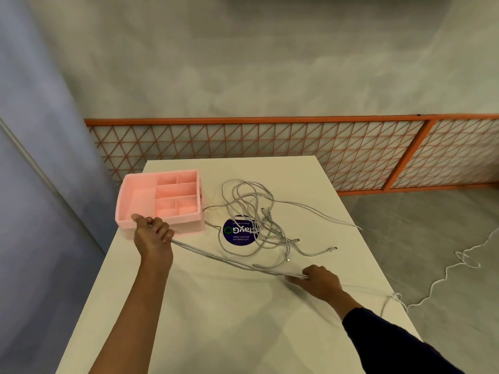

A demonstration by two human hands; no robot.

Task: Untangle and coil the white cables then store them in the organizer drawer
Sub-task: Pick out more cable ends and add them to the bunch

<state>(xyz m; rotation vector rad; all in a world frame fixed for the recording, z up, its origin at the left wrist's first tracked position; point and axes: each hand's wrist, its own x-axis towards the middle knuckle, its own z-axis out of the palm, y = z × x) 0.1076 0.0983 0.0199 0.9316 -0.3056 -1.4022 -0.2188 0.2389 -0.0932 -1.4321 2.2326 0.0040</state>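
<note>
A tangle of white cables (253,211) lies on the white table (216,319), right of a pink organizer (135,195) with several compartments. One stretch of white cable (229,261) runs taut between my hands as doubled strands. My left hand (152,236) is closed on its left end, just in front of the organizer's near edge. My right hand (320,282) grips the other end near the table's right side. Loose plug ends (333,248) lie beside the tangle.
A round dark blue sticker (239,230) sits on the table under the tangle. A thin white cord (442,276) trails across the grey floor at right. An orange lattice fence (270,141) stands behind the table. The organizer overhangs the table's left edge.
</note>
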